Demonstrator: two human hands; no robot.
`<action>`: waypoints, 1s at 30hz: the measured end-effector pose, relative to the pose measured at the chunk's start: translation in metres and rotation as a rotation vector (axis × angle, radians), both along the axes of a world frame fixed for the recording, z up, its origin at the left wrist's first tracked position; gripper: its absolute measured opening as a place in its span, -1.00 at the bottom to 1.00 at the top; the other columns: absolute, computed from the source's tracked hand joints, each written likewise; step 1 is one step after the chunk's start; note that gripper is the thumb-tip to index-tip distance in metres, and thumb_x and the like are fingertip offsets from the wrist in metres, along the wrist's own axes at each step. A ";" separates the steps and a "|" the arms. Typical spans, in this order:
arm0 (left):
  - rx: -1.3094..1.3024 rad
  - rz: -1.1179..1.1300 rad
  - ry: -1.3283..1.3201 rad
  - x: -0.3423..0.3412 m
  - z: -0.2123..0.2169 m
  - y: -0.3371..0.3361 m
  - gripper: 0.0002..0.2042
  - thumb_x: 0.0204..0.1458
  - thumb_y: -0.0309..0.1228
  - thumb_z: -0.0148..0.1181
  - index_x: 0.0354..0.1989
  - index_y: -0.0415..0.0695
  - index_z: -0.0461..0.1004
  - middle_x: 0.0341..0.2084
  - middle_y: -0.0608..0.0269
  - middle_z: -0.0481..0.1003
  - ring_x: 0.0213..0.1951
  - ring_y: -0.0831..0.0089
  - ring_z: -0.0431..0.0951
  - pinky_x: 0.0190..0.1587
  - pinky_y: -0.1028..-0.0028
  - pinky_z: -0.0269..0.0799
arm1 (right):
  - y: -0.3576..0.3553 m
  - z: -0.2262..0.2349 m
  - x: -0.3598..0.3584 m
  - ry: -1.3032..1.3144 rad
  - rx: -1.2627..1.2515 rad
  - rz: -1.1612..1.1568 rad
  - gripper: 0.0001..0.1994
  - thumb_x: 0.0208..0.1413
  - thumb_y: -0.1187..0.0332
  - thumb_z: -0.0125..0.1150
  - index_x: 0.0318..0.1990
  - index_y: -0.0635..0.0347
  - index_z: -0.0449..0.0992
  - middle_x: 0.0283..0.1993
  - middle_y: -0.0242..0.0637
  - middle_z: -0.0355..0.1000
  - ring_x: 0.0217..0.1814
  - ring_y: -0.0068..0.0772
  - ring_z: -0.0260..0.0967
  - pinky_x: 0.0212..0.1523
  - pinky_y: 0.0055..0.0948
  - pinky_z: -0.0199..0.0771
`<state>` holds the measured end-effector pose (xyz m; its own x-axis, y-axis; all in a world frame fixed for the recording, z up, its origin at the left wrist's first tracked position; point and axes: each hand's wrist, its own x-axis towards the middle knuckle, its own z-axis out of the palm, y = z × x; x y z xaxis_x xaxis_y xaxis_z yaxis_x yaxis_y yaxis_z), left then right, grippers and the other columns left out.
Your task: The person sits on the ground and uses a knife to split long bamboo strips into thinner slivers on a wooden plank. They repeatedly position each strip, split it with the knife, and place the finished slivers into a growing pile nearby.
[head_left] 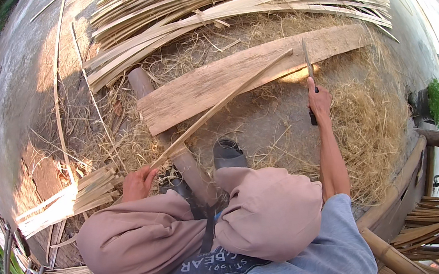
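Note:
My left hand (138, 183) is closed around the near end of a long bamboo strip (218, 105). The strip slants up to the right, across a wide wooden plank (229, 70). My right hand (319, 102) grips the dark handle of a knife (309, 59), whose long blade points away over the plank near the strip's far end. I cannot tell whether the blade touches the strip. The plank's near end rests on a round pole (191, 173) that runs toward my feet.
A large bundle of split bamboo strips (192, 16) lies at the far side. Curly shavings (367, 136) are heaped to the right. A smaller strip bundle (71, 200) sits at my left. Bamboo rails (399, 260) and a potted green plant (436, 101) stand on the right.

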<state>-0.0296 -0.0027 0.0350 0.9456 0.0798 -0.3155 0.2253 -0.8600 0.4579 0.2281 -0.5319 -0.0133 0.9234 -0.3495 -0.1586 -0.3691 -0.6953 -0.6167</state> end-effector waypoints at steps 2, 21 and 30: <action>0.005 0.005 0.013 0.002 -0.003 0.003 -0.61 0.31 -0.10 0.15 -0.41 -0.19 0.43 -0.62 -0.19 0.44 -0.48 -0.26 0.46 -0.44 -0.02 0.26 | -0.009 -0.001 -0.001 -0.055 -0.082 0.063 -0.30 0.29 -0.25 0.13 -0.54 0.34 0.43 -0.66 -0.07 0.33 -0.56 -0.11 0.38 -0.42 -0.09 0.33; 0.224 -0.047 -0.293 0.054 -0.034 -0.048 -0.66 0.29 -0.30 0.14 0.17 -0.15 0.36 -0.05 -0.05 0.42 -0.04 -0.06 0.46 -0.01 0.09 0.32 | 0.103 0.001 -0.048 -0.397 0.036 0.270 -0.48 0.31 -0.07 0.23 -0.41 0.30 0.46 -0.62 -0.11 0.32 -0.56 -0.20 0.38 -0.47 -0.18 0.33; -0.090 0.164 0.132 0.031 -0.051 0.040 -0.47 0.22 0.11 0.22 -0.37 -0.22 0.55 -0.64 0.08 0.47 -0.57 0.14 0.44 -0.43 0.17 0.32 | 0.070 -0.021 0.001 -0.176 -0.177 0.239 -0.32 0.29 -0.22 0.14 -0.48 0.37 0.45 -0.59 0.07 0.39 -0.55 0.13 0.38 -0.44 -0.04 0.35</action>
